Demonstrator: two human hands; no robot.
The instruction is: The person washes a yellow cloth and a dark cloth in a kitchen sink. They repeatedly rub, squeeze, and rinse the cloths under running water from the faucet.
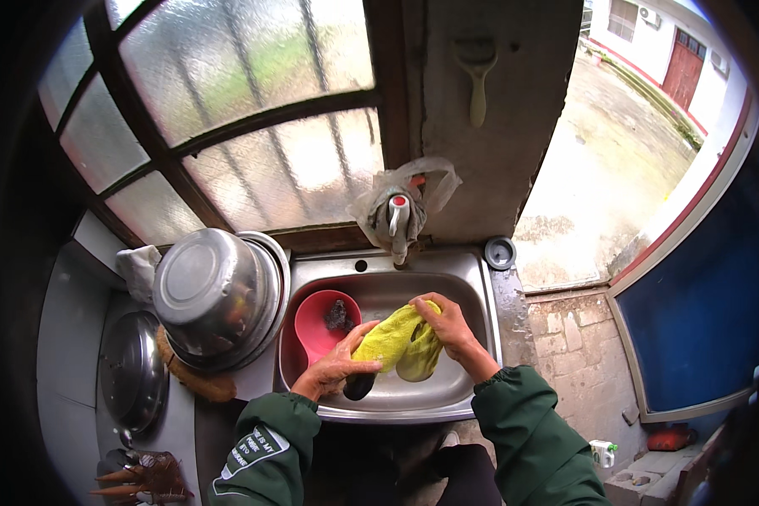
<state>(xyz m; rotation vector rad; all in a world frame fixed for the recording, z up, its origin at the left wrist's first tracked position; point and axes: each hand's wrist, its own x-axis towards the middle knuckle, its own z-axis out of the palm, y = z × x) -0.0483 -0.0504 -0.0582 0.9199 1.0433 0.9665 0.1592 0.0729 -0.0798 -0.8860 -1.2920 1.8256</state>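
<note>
Over a stainless steel sink [411, 405] both my hands hold a wet-looking yellow cloth [386, 345]. My left hand [335, 367] grips its left end, and a dark, rounded object [358, 386] shows just below that hand; what it is I cannot tell. My right hand [446, 322] pinches the cloth's upper right end, from which a fold hangs down. A red plastic ladle or bowl [313, 316] with a dark scouring pad [337, 316] in it lies at the basin's left. Behind the basin stands a faucet [399, 221] with a plastic bag around it.
Stacked metal basins [209, 291] stand left of the sink, near a metal lid [134, 373] and a brown brush-like object [193, 373]. A round grey lid [499, 253] lies at the sink's back right corner. A blue door [689, 284] stands open at right.
</note>
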